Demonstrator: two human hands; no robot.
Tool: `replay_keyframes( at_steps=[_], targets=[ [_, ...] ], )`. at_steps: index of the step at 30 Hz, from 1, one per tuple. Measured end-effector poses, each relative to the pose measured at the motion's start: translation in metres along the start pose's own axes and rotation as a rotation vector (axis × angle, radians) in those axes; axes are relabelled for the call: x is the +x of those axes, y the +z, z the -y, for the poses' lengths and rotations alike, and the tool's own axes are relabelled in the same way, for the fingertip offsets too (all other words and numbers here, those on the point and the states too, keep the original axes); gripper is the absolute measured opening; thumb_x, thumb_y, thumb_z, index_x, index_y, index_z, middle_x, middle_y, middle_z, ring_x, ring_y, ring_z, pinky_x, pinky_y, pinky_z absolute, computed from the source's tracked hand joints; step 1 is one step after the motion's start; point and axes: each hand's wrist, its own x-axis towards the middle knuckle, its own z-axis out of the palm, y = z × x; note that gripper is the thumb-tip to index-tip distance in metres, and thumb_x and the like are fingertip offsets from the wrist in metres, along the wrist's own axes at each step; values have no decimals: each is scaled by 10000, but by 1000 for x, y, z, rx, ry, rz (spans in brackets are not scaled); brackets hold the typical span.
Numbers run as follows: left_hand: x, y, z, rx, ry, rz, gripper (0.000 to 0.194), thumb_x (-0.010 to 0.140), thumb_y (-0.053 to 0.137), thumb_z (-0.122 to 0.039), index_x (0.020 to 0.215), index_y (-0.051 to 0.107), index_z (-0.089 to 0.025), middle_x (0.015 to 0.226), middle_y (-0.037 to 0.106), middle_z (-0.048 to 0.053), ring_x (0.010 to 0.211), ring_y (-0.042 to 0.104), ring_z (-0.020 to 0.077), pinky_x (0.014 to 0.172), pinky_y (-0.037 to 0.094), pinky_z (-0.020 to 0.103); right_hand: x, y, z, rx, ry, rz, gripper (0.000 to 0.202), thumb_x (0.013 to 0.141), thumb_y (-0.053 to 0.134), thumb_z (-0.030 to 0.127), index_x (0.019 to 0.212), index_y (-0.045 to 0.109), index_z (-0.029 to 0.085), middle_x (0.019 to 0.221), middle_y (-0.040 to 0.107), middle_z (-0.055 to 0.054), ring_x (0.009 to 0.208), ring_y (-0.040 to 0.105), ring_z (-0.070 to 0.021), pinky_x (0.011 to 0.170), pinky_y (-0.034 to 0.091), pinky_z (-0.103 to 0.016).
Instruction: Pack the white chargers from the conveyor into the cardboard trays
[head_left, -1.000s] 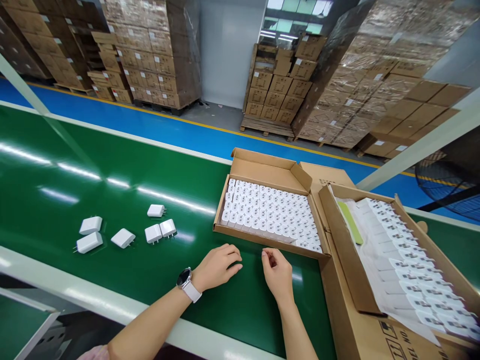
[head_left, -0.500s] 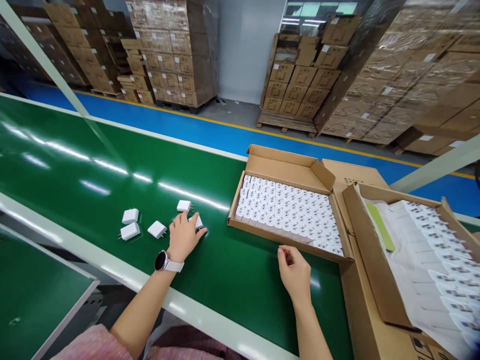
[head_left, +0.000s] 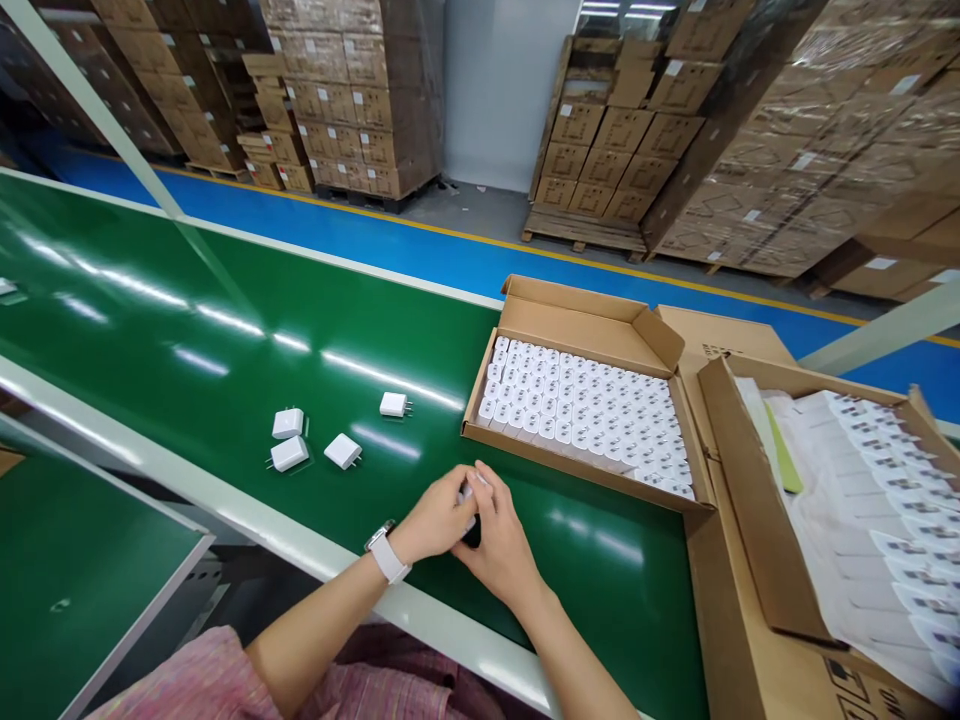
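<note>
My hands meet above the green belt point(head_left: 360, 345), in front of the open carton. Between them is a white charger plug point(head_left: 466, 493), mostly hidden by the fingers. My left hand point(head_left: 433, 518), with a watch at the wrist, is closed on the plug from the left. From the right, my right hand point(head_left: 504, 545) cups it, fingertips touching those of the left. Several loose white plugs lie to the left, among them one point(head_left: 343, 451) beside a pair and another point(head_left: 394, 404) farther back, its prongs pointing right.
An open carton point(head_left: 555, 450) packed with rows of white plugs stands at right on the belt. Beyond it, a second carton point(head_left: 757, 570) of plugs with white wrapping rests on a larger box. Another white item point(head_left: 6, 287) shows at the far left edge.
My left hand has picked up a plug and carried it right and nearer to me. My right hand has moved left to meet it. The loose plugs have shifted right relative to the carton.
</note>
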Motion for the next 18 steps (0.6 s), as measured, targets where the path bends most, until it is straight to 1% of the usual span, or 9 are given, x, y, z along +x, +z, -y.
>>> replay_keyframes(
  at_steps=[2, 3, 6, 9, 11, 13, 15, 16, 18],
  targets=[
    [-5, 8, -7, -162, 17, 32, 310, 1085, 383, -361, 1249, 607, -221, 1086, 725, 77, 960, 697, 205, 861, 576, 340, -2, 2, 0, 35, -23, -8, 923, 756, 720, 169, 1575, 315, 302, 1503, 459, -175, 1343, 526, -356, 1024, 555, -533],
    [-7, 9, -9, -176, 20, 35, 319, 1079, 391, -350, 1269, 611, -219, 1109, 724, 86, 985, 697, 212, 880, 578, 351, -3, 1, -2, 41, -21, -2, 905, 746, 710, 150, 1557, 342, 311, 1479, 476, -171, 1323, 542, -353, 1017, 557, -530],
    [-14, -2, -10, -33, 45, 59, 321, 1051, 437, -329, 1272, 640, -215, 1178, 710, 98, 1076, 680, 245, 963, 569, 404, -6, -4, -7, 33, 10, 53, 878, 714, 698, 138, 1527, 402, 286, 1419, 513, -172, 1282, 567, -357, 1012, 555, -524],
    [-19, -34, 0, 277, 57, 10, 340, 982, 483, -208, 1274, 658, -212, 1356, 644, 129, 1278, 590, 307, 1087, 504, 500, -7, -8, -9, -15, 47, 107, 841, 715, 712, 178, 1509, 443, 238, 1399, 530, -184, 1278, 560, -369, 1033, 532, -543],
    [-21, -62, 13, 509, 21, -47, 471, 890, 495, -84, 1319, 644, -210, 1487, 558, 151, 1403, 481, 362, 1132, 444, 579, -8, -13, -10, -57, 76, 143, 820, 741, 734, 239, 1510, 450, 240, 1403, 538, -177, 1302, 539, -378, 1055, 503, -568],
    [-23, -87, 30, 685, -40, -66, 587, 816, 501, -19, 1350, 633, -223, 1540, 510, 163, 1451, 413, 409, 1118, 421, 642, -8, -20, -13, -87, 106, 184, 849, 757, 767, 313, 1534, 426, 277, 1440, 530, -156, 1343, 504, -382, 1067, 482, -576],
    [-23, -106, 47, 752, -83, -35, 596, 803, 508, -14, 1337, 644, -241, 1494, 557, 164, 1419, 443, 417, 1072, 449, 644, -8, -30, -20, -98, 129, 226, 826, 769, 779, 333, 1522, 438, 340, 1482, 520, -121, 1361, 486, -376, 1054, 487, -564],
    [-23, -112, 54, 751, -86, -1, 567, 810, 517, -26, 1313, 656, -246, 1436, 604, 159, 1378, 485, 405, 1053, 469, 621, -8, -36, -24, -90, 136, 246, 753, 790, 763, 313, 1485, 476, 362, 1477, 534, -102, 1341, 504, -363, 1035, 501, -549],
    [-21, -121, 63, 721, -60, 71, 464, 834, 556, -67, 1244, 682, -245, 1299, 681, 136, 1281, 562, 364, 1044, 489, 560, -8, -50, -32, -39, 153, 283, 514, 860, 677, 261, 1354, 575, 358, 1399, 597, -79, 1214, 595, -313, 965, 546, -486]
  ],
)
